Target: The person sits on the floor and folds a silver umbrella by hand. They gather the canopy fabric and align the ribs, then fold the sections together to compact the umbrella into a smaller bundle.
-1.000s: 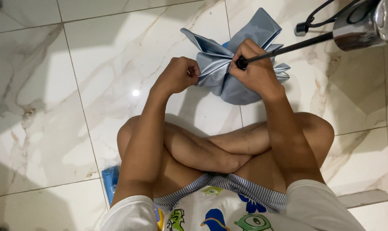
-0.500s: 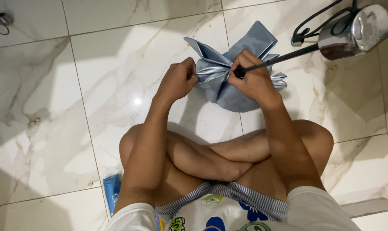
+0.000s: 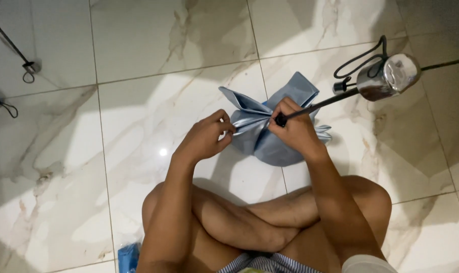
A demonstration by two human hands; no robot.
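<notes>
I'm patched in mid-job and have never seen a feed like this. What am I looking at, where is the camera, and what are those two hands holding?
There is no machine here. A person sits cross-legged on a white marbled tile floor, and the one camera is worn on their head, looking down, so their own arms reach up into the picture from the bottom edge.

The left hand pinches the gathered edge of a folded light blue cloth that rests on the floor. The right hand presses on the same cloth and grips a thin dark rod, which runs up and right to a shiny metal cylinder with a looped black cable.

A dark cord with a loop lies at the far left, and something blue shows beside the left leg.
</notes>
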